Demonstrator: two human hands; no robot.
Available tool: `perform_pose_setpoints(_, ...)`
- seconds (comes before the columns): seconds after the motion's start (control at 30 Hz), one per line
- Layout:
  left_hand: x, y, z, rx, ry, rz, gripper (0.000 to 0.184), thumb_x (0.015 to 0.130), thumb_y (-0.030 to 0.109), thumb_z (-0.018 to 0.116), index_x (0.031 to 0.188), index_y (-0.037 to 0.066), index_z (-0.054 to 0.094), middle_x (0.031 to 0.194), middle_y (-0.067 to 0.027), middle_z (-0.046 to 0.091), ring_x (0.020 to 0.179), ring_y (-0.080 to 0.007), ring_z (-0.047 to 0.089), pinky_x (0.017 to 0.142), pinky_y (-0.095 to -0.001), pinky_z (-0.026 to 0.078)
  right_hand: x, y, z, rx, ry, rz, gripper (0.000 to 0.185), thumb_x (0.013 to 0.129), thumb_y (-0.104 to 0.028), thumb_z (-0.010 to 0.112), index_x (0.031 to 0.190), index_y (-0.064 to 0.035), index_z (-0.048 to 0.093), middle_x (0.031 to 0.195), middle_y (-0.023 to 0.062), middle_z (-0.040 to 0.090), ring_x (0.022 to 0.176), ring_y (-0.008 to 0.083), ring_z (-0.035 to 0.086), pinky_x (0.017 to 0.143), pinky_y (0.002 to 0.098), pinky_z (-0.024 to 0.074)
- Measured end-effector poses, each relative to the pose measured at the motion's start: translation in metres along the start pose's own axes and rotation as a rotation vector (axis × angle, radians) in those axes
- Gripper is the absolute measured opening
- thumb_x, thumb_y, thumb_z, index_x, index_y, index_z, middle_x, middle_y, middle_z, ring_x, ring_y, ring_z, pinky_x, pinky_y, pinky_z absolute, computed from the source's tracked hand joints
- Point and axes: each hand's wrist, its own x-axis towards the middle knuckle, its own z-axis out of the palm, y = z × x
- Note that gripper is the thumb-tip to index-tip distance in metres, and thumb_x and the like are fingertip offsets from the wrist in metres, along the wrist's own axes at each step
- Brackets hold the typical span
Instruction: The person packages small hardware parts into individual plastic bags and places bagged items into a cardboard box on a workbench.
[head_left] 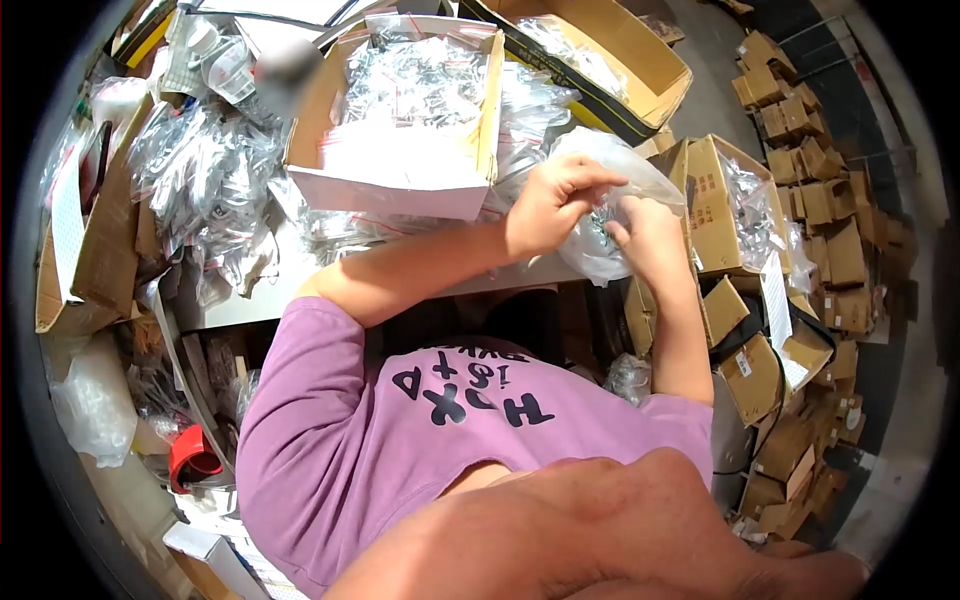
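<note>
My left hand [563, 203] is above a clear plastic bag [597, 262], its fingers curled together in a pinch. What sits between those fingertips is too small to make out. Close by on the right, my right hand [652, 238] is at the bag's mouth with its fingers bent inward. Small metal parts [604, 226] show inside the bag between both hands. Whatever the right fingertips grip is hidden. Left of the hands, a white-edged cardboard box [400, 190] holds many small clear zip bags [415, 80] of metal parts.
Heaped plastic packets [205, 165] cover the table's left side. A yellow-and-black carton [640, 85] stands behind the bag. At right is an open box [712, 205] of packets. Many small cartons [830, 205] line the floor, and a red object [193, 458] sits lower left.
</note>
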Motion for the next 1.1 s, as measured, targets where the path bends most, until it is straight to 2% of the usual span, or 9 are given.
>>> perform_pose_setpoints(0.07,-0.003,0.000,0.002,-0.003,-0.043,-0.046,0.027,0.084,-0.006,0.055,0.110,0.000,0.063,0.092,-0.0068,0.065,0.076,-0.0074,0.057,0.067,-0.0223,0.048,-0.001,-0.006,-0.004,-0.052,-0.043,-0.035,0.017,0.075,-0.014,0.066,0.086,-0.0020,0.060,0.083,0.0195,0.063,0.084,0.0370,0.061,0.073,0.0440,0.0492)
perform_pose_setpoints(0.13,-0.004,0.005,0.008,0.019,-0.015,-0.143,0.027,0.084,-0.006,0.056,0.110,0.000,0.062,0.093,-0.0074,0.065,0.075,-0.0080,0.058,0.066,-0.0226,0.048,0.001,-0.005,-0.002,-0.129,-0.047,-0.082,0.010,0.079,-0.010,0.056,0.083,-0.0045,0.064,0.082,0.0181,0.063,0.081,0.0331,0.063,0.071,0.0414,0.0508)
perform_pose_setpoints(0.2,-0.004,-0.004,0.009,0.130,0.017,-0.038,0.020,0.084,-0.002,0.059,0.104,-0.001,0.063,0.081,-0.0066,0.065,0.067,-0.0075,0.055,0.062,-0.0228,0.048,0.006,-0.005,0.001,-0.219,-0.095,-0.109,0.013,0.079,-0.009,0.053,0.081,-0.0057,0.066,0.082,0.0178,0.064,0.080,0.0313,0.064,0.069,0.0408,0.0515)
perform_pose_setpoints(0.37,-0.006,0.014,0.005,0.261,-0.031,-0.018,0.010,0.083,0.008,0.067,0.085,-0.002,0.064,0.065,-0.0049,0.062,0.057,-0.0064,0.050,0.053,-0.0237,0.044,0.015,-0.010,-0.003,-0.230,-0.025,-0.184,0.010,0.075,-0.011,0.058,0.071,-0.0072,0.066,0.070,0.0144,0.064,0.068,0.0305,0.065,0.062,0.0413,0.0524)
perform_pose_setpoints(0.47,-0.006,0.017,0.004,0.263,-0.054,-0.076,0.011,0.081,0.006,0.066,0.076,-0.002,0.061,0.069,-0.0113,0.064,0.061,-0.0166,0.061,0.056,-0.0276,0.046,0.020,-0.002,0.002,-0.211,-0.037,-0.263,0.010,0.074,-0.014,0.060,0.069,-0.0067,0.065,0.068,0.0143,0.064,0.066,0.0312,0.065,0.061,0.0413,0.0524)
perform_pose_setpoints(0.57,-0.005,0.023,0.002,0.068,-0.035,-0.210,0.013,0.082,0.010,0.069,0.079,-0.001,0.065,0.063,-0.0058,0.058,0.056,-0.0077,0.050,0.052,-0.0240,0.042,0.022,0.006,0.005,-0.214,-0.040,-0.277,0.011,0.073,-0.015,0.062,0.069,-0.0057,0.064,0.069,0.0152,0.064,0.066,0.0320,0.064,0.062,0.0410,0.0523)
perform_pose_setpoints(0.73,0.000,0.004,0.007,0.142,0.041,0.050,0.012,0.081,0.008,0.070,0.082,-0.003,0.067,0.067,-0.0053,0.061,0.060,-0.0049,0.051,0.053,-0.0223,0.042,0.020,0.010,-0.003,-0.202,-0.050,-0.247,0.009,0.069,-0.013,0.065,0.069,-0.0038,0.064,0.070,0.0163,0.063,0.069,0.0328,0.063,0.067,0.0413,0.0513)
perform_pose_setpoints(0.93,-0.003,0.007,-0.001,0.122,-0.086,-0.227,0.012,0.078,0.008,0.071,0.084,-0.002,0.068,0.071,-0.0094,0.066,0.062,-0.0102,0.060,0.057,-0.0256,0.048,0.017,0.009,-0.018,0.278,0.009,-0.099,0.017,0.067,-0.010,0.068,0.083,-0.0053,0.069,0.079,0.0168,0.065,0.073,0.0305,0.064,0.069,0.0372,0.0505)
perform_pose_setpoints(1.1,0.000,0.012,-0.002,0.104,-0.084,-0.270,0.013,0.079,0.009,0.071,0.081,-0.002,0.067,0.076,-0.0094,0.065,0.064,-0.0101,0.058,0.058,-0.0256,0.047,0.016,0.014,-0.026,0.613,0.069,-0.011,0.019,0.073,-0.007,0.068,0.090,0.0018,0.069,0.079,0.0137,0.069,0.071,0.0168,0.066,0.069,0.0275,0.0503)
